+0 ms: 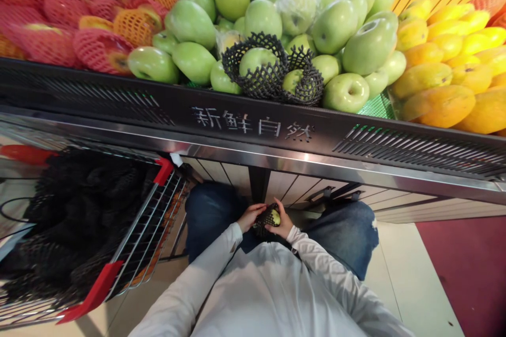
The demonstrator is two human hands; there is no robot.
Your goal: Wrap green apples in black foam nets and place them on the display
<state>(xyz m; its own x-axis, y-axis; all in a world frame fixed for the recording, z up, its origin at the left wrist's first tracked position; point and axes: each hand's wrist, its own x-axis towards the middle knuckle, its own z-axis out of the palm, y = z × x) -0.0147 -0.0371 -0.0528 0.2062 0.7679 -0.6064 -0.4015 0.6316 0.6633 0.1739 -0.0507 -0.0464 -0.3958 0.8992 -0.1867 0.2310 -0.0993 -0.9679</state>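
Low between my knees I hold a green apple partly covered by a black foam net. My right hand wraps round the apple from the right, thumb and fingers closed on it. On the other side my left hand pinches the net's edge with its fingertips. Up on the display, two green apples sit in black nets of the same kind, one in a wide-open net and a smaller one in a net beside it.
Bare green apples fill the middle of the shelf, behind a black slotted rim. Red-netted fruit lies left, yellow mangoes right. At my left stands a wire shopping cart holding a heap of black nets.
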